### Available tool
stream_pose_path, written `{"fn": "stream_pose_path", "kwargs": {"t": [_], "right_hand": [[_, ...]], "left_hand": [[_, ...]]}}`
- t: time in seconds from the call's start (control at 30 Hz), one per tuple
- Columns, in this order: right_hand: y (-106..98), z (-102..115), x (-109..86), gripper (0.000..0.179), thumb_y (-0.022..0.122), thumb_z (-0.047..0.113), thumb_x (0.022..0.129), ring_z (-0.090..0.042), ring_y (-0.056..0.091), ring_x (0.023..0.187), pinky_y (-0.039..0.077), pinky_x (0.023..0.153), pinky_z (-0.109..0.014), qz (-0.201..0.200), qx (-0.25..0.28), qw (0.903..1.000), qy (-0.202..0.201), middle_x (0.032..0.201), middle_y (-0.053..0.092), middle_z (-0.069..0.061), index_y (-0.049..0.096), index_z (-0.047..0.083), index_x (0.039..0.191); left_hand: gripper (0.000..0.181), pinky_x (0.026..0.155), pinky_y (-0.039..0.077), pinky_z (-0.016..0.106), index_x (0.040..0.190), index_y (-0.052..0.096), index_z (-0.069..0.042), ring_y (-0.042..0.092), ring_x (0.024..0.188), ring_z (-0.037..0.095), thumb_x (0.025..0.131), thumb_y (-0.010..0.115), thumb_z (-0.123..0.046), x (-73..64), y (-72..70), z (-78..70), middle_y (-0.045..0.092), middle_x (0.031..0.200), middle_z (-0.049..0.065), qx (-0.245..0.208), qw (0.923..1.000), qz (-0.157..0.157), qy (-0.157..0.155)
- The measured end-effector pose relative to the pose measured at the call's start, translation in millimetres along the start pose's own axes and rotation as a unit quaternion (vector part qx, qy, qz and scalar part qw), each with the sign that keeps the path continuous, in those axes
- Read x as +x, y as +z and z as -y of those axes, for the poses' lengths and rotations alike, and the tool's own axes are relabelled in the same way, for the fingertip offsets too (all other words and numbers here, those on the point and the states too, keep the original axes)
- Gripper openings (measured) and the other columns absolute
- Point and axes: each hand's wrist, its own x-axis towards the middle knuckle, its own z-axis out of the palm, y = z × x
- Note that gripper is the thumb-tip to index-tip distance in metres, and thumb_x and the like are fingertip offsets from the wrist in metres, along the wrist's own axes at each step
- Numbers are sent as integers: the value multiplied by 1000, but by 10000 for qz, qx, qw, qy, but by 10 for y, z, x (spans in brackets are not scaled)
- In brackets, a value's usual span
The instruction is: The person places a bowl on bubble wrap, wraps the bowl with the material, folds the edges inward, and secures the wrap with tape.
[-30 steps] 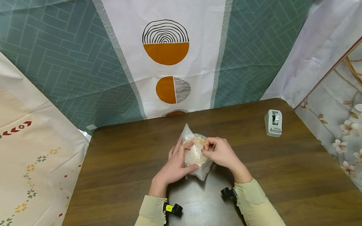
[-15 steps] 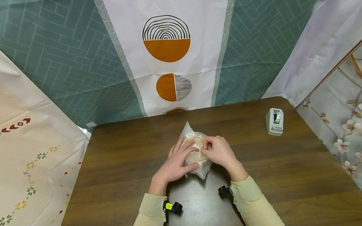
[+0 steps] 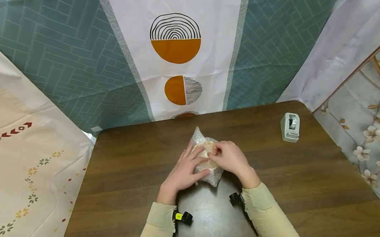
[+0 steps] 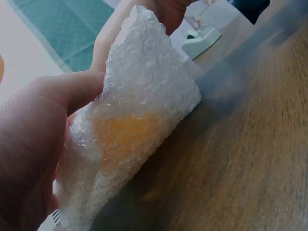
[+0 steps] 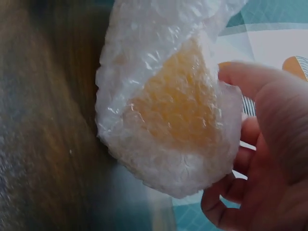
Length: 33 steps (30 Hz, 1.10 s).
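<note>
A rounded yellow-orange item, its kind hidden under the wrapping, lies in clear bubble wrap (image 3: 213, 177) with pointed corners sticking out. My left hand (image 3: 182, 170) rests on top of it, fingers spread across the wrap and the thumb along its near side. From the right, my right hand (image 3: 231, 157) has its fingers curled and its thumb and forefinger pinched at the top of the wrap, close to the left fingertips. In the right wrist view the wrap's edge (image 5: 232, 103) shows by the right thumb. Yellow shows through the bubble wrap (image 4: 144, 62) in the left wrist view.
A pale tape dispenser (image 3: 290, 127) stands at the table's back right. The brown wooden table (image 3: 133, 158) ends at a patterned cloth (image 3: 193, 54) behind, with more cloths hanging at both sides. A dark wrist camera (image 3: 187, 218) sits at the left cuff.
My right fingertips have edged left over the top of the wrap, nearer to the left fingers. The left fingers have shifted slightly on it, and the head view has tilted a little downward.
</note>
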Motion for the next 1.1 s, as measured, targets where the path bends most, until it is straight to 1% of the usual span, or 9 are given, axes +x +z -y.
{"fn": "stream_pose_path", "kwargs": {"t": [0.1,0.17,0.4,0.57,0.67,0.73,0.87,0.97,1.1], "right_hand": [[31,13,15,28,81,24,88,-16,53,67,45,65,-35,-89,-198,9997,72,71,54,6,58,20,73],[48,22,32,28,81,24,86,-17,54,66,45,62,-35,-94,-355,9990,241,71,55,5,57,20,72],[48,48,73,32,84,33,87,-21,59,64,45,55,-38,281,-795,9905,1088,71,59,3,59,21,71],[-4,86,100,32,88,37,85,-22,62,66,49,57,-40,433,-878,9853,1398,73,63,3,62,21,73],[-51,93,99,34,89,40,84,-21,62,65,49,57,-40,424,-947,9854,1350,71,63,4,63,21,74],[-86,83,98,35,89,43,84,-20,61,64,49,57,-39,391,-960,9871,1220,71,63,5,64,20,75],[-151,33,106,34,88,45,87,-16,58,61,48,57,-36,400,-768,9923,880,73,64,6,68,19,78],[-187,-19,111,33,87,44,89,-14,57,62,48,58,-35,407,-612,9946,728,74,64,6,70,18,79],[-234,-58,101,32,90,43,86,-13,59,66,51,62,-37,296,-588,9961,595,77,65,6,72,18,78]], "left_hand": [[59,126,16,67,142,71,-20,-1,165,29,105,56,-63,1,0,-3,31,174,-5,52,10000,-15,-10],[59,126,16,66,142,71,-20,0,165,30,105,56,-63,7,0,-1,31,174,-5,79,10000,-13,5],[58,126,18,65,138,73,-18,1,165,29,105,56,-62,8,17,-12,33,173,-5,136,9999,37,43],[59,127,17,64,139,73,-18,2,165,29,105,56,-63,10,15,-16,34,173,-5,200,9998,64,9],[60,126,17,64,140,72,-19,1,165,28,105,55,-64,17,11,-24,33,173,-5,216,9997,93,1],[60,127,17,63,141,72,-19,0,165,28,105,54,-64,18,2,-30,32,174,-5,216,9997,129,-17],[60,127,17,63,143,70,-20,0,165,28,105,55,-64,7,-16,-24,30,175,-5,173,9997,146,-41],[59,127,17,63,144,69,-21,1,165,28,105,55,-63,6,-15,-20,30,175,-4,158,9998,138,-38],[59,127,16,62,146,68,-22,1,165,28,105,56,-63,17,-2,-21,30,175,-4,134,9998,136,-18]]}}
